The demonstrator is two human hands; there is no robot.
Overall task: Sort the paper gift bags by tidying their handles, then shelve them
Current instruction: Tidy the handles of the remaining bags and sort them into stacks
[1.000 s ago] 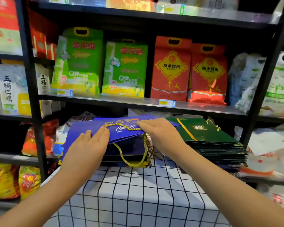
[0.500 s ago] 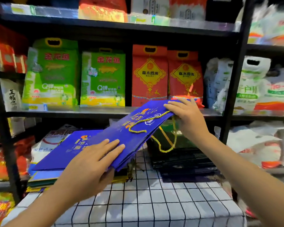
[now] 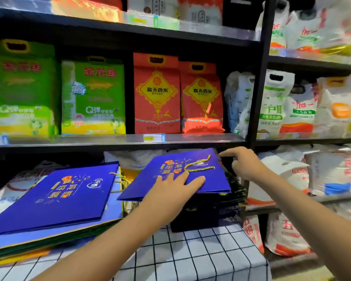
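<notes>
Flat and open, our left hand (image 3: 175,184) presses down on the blue bag (image 3: 182,175) with straight fingers. It is not grabbing, only pushing. Our right hand (image 3: 244,163) is open too. It reaches out to the bag's far right corner, with one finger pointing at the edge. We cannot tell if that finger touches the bag.

We see the blue bag lying flat on top of a dark pile (image 3: 215,205) of bags. That pile sits on the checked cloth (image 3: 190,258), just under the shelf (image 3: 114,141) with the rice packs. Its yellow cord (image 3: 199,165) lies folded on top of the bag, near the far end. A second pile (image 3: 55,197) of blue bags sits to the left, with its cords sticking out at the side.

We think we are at the step of laying a tidy bag on its pile. The cord looks neat. Next we need to square the bag up, so its edges match the pile below. That calls for a soft push, or the cord may slide off.

Both our arms stretch forward. Our left arm comes in from the lower left and crosses the cloth. Our right arm reaches in from the lower right.
</notes>
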